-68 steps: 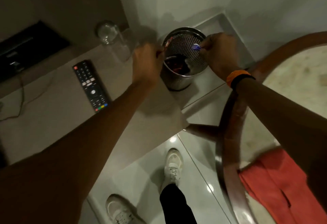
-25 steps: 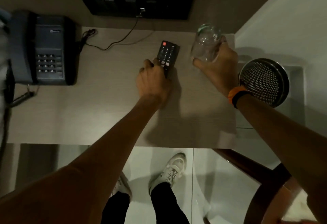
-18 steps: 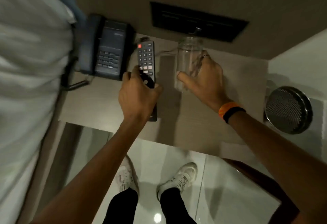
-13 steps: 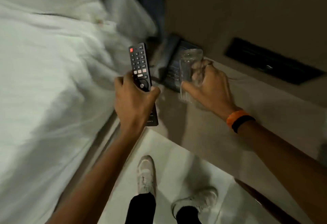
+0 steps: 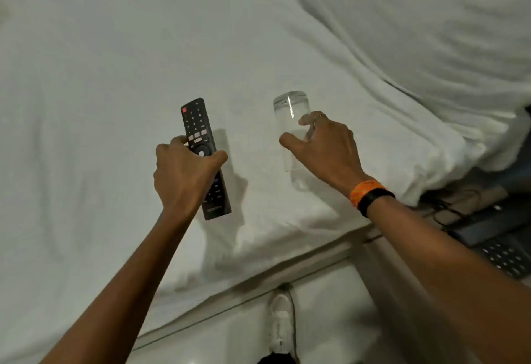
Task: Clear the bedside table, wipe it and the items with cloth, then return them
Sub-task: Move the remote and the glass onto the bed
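My left hand [image 5: 184, 174] grips a black remote control [image 5: 198, 131] around its middle, button side up, held low over the white bed sheet [image 5: 100, 76]. To its right, my right hand [image 5: 327, 151] is closed around a clear drinking glass [image 5: 291, 113], mouth pointing away from me, also just above the sheet. An orange and black band sits on my right wrist. The bedside table is mostly out of view at the right edge; only the dark telephone [image 5: 500, 246] on it shows.
A white pillow or folded duvet [image 5: 416, 33] fills the upper right of the bed. The telephone's cord lies beside the mattress corner at the right. Pale tiled floor and my white shoe [image 5: 283, 323] are at the bottom.
I lifted the remote and the glass off the bedside table and turned left; both hands now hold them over the bed instead of the table.
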`<control>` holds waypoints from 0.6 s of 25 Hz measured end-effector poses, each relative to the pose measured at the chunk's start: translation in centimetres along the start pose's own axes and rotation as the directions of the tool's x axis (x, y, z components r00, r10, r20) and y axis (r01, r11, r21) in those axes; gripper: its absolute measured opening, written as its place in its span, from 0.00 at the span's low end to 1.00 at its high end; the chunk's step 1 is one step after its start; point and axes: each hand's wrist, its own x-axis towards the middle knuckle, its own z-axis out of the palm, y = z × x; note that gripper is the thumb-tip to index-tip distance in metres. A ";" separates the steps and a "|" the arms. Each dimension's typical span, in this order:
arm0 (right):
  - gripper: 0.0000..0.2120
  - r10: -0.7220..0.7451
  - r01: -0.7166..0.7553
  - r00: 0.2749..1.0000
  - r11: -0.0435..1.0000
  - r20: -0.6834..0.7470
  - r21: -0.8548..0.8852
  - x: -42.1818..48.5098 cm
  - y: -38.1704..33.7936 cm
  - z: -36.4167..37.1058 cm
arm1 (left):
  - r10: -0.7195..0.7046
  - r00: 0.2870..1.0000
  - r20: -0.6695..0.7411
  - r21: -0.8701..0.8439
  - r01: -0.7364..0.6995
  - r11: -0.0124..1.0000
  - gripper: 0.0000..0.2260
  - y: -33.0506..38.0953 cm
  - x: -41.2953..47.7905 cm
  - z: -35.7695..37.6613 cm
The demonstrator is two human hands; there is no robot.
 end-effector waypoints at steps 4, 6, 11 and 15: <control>0.31 0.019 -0.007 0.991 0.996 0.132 -0.090 3.1 -3.0 6.0 | -0.142 0.989 0.028 0.093 0.139 0.986 0.27 -4.4 3.6 -0.3; 0.29 0.043 -0.013 0.983 0.987 0.181 -0.163 3.8 -3.1 7.6 | -0.180 0.981 0.069 0.153 0.168 0.974 0.27 -6.3 3.7 0.6; 0.31 0.071 -0.034 0.976 0.984 0.204 -0.175 4.5 -2.3 8.4 | -0.131 0.991 0.040 0.120 0.125 0.985 0.21 -8.3 3.9 1.7; 0.34 0.069 -0.032 0.970 0.987 0.235 -0.159 4.4 -2.0 8.0 | -0.103 0.994 0.021 0.259 0.094 0.961 0.29 -8.5 3.8 1.8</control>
